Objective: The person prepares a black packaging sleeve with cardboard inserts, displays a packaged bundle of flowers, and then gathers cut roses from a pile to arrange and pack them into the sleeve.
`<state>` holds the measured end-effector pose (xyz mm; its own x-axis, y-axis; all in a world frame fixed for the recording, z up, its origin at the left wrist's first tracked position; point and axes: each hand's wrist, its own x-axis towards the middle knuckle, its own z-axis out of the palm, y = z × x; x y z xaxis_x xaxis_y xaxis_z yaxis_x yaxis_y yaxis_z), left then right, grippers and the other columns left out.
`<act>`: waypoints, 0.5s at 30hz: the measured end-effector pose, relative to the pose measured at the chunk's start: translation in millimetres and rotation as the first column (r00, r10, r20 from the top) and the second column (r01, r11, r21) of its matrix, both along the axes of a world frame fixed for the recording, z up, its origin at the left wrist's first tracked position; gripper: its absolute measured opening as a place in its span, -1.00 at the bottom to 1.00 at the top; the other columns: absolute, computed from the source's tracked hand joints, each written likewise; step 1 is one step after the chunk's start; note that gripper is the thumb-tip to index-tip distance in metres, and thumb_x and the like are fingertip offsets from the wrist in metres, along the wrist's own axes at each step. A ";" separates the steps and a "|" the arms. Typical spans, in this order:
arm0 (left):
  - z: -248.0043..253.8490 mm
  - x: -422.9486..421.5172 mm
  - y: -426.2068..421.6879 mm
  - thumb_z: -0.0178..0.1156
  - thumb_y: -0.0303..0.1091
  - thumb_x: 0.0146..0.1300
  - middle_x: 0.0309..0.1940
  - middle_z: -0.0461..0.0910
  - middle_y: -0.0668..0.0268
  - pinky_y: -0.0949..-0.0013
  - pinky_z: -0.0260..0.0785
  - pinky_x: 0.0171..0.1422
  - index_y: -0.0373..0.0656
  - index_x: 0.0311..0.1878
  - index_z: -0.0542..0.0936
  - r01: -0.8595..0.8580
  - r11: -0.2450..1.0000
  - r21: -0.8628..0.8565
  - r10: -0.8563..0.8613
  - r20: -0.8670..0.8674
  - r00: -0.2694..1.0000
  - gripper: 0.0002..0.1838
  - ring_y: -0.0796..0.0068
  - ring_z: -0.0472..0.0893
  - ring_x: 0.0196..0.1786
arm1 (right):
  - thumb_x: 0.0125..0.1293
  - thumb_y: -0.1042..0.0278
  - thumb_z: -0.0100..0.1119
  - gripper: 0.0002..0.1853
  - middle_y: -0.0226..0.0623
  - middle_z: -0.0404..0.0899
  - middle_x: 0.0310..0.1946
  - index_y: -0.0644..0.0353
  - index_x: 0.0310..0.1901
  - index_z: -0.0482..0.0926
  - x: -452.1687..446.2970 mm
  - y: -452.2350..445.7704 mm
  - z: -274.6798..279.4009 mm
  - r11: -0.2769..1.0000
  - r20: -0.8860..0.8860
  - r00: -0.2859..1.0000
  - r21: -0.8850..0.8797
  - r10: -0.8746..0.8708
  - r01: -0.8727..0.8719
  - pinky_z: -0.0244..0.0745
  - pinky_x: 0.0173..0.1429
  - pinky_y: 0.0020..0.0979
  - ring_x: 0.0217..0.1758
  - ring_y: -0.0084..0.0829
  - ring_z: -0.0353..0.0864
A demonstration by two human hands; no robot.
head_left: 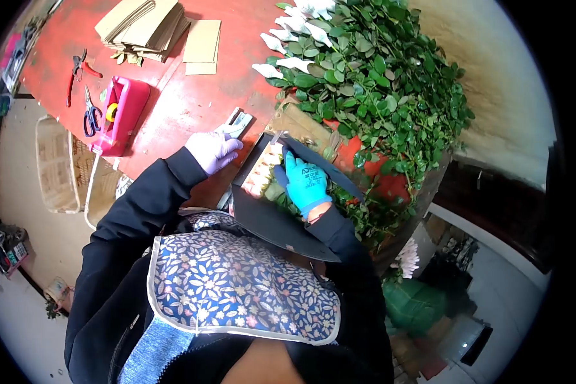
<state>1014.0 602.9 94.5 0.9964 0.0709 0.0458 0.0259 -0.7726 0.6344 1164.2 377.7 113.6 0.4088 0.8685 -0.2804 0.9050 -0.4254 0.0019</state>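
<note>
My left hand (216, 152), in a thin purple glove, has its fingers curled at the near end of a silvery stapler (237, 122) on the red table. Black wrapping board (272, 224) lies in front of me, folded around a bunch of pale pink and cream roses (260, 176) with green leaves. Inside the fold, my right hand (306, 184), in a blue work glove, lies over the leaves beside the blooms. Its visible fingers are stretched and apart, palm down; some fingertips are hidden.
Many leafy rose stems with white-sleeved buds (294, 32) cover the right of the red table (179, 89). Stacked cardboard pieces (141, 25) sit at the back. A pink tape holder (125, 115), scissors (91, 114) and red-handled pliers (77, 73) are on the left.
</note>
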 end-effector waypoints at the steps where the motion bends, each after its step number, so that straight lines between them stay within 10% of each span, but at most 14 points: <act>1: 1.4 -0.1 0.3 0.18 -0.30 0.24 -0.26 0.62 0.21 0.18 0.49 -0.20 -0.04 -0.07 0.58 -0.010 1.000 -0.002 0.010 0.006 1.000 -0.80 0.12 0.62 -0.26 | 0.31 -0.05 0.09 -0.50 -0.22 0.59 -0.42 0.14 0.13 0.51 1.7 0.0 -3.6 1.000 0.006 1.000 -0.002 0.010 -0.010 0.50 -0.38 -0.20 -0.42 -0.25 0.61; 15: -2.9 -6.7 -3.7 0.21 -0.25 0.22 -0.32 0.61 0.18 0.16 0.48 -0.24 0.02 -0.06 0.58 -0.031 0.999 -0.011 0.030 -0.035 0.999 -0.78 0.10 0.62 -0.31 | 0.31 -0.08 0.08 -0.47 -0.18 0.58 -0.36 0.08 0.19 0.46 5.7 -8.5 -18.5 0.961 -0.091 0.996 0.274 0.002 0.023 0.51 -0.30 -0.17 -0.35 -0.17 0.61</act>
<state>1007.3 599.3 91.6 0.9948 0.1018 0.0101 0.0716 -0.7635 0.6418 1170.0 369.2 95.1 0.4023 0.9130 -0.0679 0.8916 -0.4075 -0.1972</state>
